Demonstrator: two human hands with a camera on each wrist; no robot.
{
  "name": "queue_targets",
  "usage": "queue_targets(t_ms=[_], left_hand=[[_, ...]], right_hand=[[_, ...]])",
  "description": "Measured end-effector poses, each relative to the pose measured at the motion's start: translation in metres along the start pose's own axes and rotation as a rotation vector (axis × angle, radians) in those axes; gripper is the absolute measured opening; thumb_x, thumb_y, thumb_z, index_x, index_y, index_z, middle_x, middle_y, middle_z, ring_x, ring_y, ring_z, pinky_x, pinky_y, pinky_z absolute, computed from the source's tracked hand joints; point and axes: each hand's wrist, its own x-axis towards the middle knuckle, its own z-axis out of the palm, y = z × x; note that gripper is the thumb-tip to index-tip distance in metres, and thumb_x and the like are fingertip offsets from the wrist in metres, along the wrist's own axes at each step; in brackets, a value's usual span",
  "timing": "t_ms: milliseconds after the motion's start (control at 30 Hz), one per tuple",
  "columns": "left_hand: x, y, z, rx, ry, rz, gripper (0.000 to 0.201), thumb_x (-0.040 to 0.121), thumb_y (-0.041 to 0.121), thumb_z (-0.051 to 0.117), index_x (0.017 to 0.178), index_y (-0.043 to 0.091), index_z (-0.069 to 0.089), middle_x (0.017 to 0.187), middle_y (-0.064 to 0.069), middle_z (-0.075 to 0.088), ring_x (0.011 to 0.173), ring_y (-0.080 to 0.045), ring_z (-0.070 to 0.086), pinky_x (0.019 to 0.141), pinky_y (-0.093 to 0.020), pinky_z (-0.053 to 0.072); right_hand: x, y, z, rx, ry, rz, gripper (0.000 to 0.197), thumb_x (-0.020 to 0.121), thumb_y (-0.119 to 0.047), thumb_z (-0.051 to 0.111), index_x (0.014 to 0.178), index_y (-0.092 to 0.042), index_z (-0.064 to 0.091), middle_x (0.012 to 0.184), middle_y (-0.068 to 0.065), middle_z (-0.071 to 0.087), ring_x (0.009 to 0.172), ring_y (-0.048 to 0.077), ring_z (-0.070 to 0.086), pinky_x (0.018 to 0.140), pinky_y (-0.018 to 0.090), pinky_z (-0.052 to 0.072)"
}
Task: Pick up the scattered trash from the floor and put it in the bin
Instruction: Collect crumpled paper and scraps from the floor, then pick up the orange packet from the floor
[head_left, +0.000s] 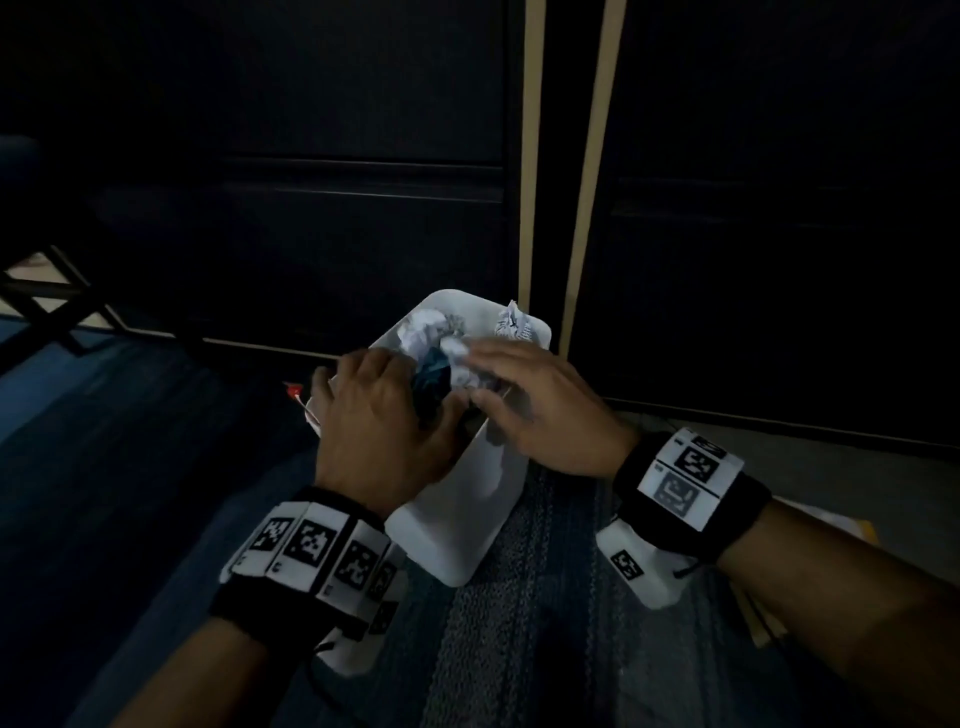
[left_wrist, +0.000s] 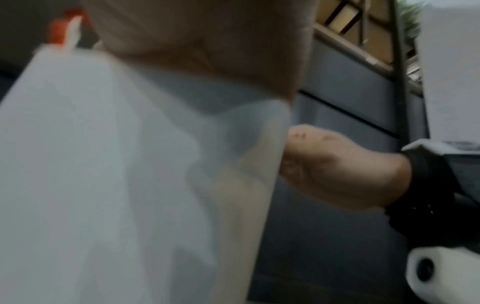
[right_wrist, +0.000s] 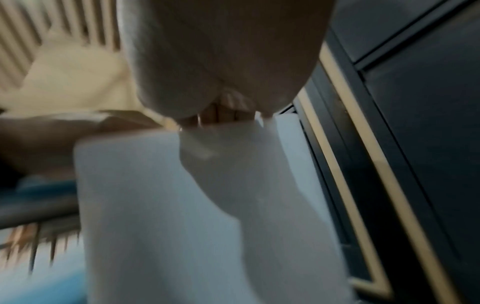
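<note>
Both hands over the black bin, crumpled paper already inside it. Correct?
Not quite: the bin is white, not black, as the head view shows. The rest holds: the left hand and right hand are over its opening, and crumpled paper already lies inside.

both forearms forward, left grip (head_left: 374, 415) knuckles-up with fingers curled down, right grip (head_left: 535, 400) flat, fingers straight

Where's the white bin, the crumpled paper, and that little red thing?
white bin (head_left: 457, 519), head view, its bare near wall.
crumpled paper (head_left: 431, 325), head view, the white wad's top.
red thing (head_left: 294, 389), head view, its red tip beside the bin.
</note>
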Motion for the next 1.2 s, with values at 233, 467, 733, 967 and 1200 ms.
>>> queue_targets(t_ms=[233, 467, 733, 967, 1200], left_hand=[[-0.002, -0.006, 0.016, -0.029, -0.001, -0.014, 0.053, 0.081, 0.071, 0.04, 0.073, 0.025, 0.065, 0.078, 0.002, 0.061, 0.087, -0.027, 0.058, 0.093, -0.044, 0.037], [-0.007, -0.006, 0.012, -0.24, 0.147, -0.003, 0.037, 0.076, 0.052, 0.055, 0.082, 0.017, 0.065, 0.099, -0.003, 0.05, 0.098, -0.027, 0.047, 0.088, -0.043, 0.039], [-0.005, 0.017, -0.004, -0.154, 0.335, 0.362, 0.03, 0.083, 0.035, 0.062, 0.089, 0.006, 0.067, 0.107, -0.016, 0.057, 0.102, -0.035, 0.047, 0.094, -0.057, 0.036], [0.006, 0.109, 0.026, -0.38, 0.249, 0.571, 0.019, 0.085, 0.025, 0.064, 0.085, 0.006, 0.065, 0.101, -0.012, 0.058, 0.096, -0.032, 0.053, 0.087, -0.042, 0.04], [-0.033, 0.173, 0.156, -0.223, -0.554, 0.541, 0.056, 0.086, 0.031, 0.055, 0.138, 0.014, 0.044, 0.144, -0.011, 0.035, 0.125, -0.037, 0.046, 0.092, -0.044, 0.048]], right_hand=[[-0.006, 0.005, 0.006, -0.141, -0.047, -0.074, 0.033, 0.104, -0.028, 0.038, 0.115, -0.019, 0.067, 0.121, -0.006, 0.065, 0.121, 0.008, 0.052, 0.115, 0.033, 0.02], [-0.023, 0.006, -0.01, 0.156, 0.139, -0.032, 0.036, 0.097, -0.022, 0.061, 0.131, -0.01, 0.059, 0.141, 0.002, 0.054, 0.137, 0.01, 0.042, 0.115, 0.033, 0.035], [-0.082, 0.067, -0.033, 0.052, 0.305, 0.211, 0.031, 0.096, -0.021, 0.061, 0.125, -0.012, 0.059, 0.138, 0.0, 0.054, 0.13, 0.01, 0.047, 0.108, 0.022, 0.038], [-0.147, 0.145, -0.047, -0.067, 0.1, 0.449, 0.041, 0.085, -0.01, 0.071, 0.125, -0.009, 0.06, 0.141, 0.011, 0.05, 0.133, 0.022, 0.043, 0.112, 0.037, 0.035], [-0.227, 0.203, -0.079, -0.255, -0.1, 0.76, 0.041, 0.092, -0.026, 0.065, 0.124, -0.002, 0.059, 0.133, 0.018, 0.054, 0.124, 0.035, 0.051, 0.104, 0.041, 0.041]])
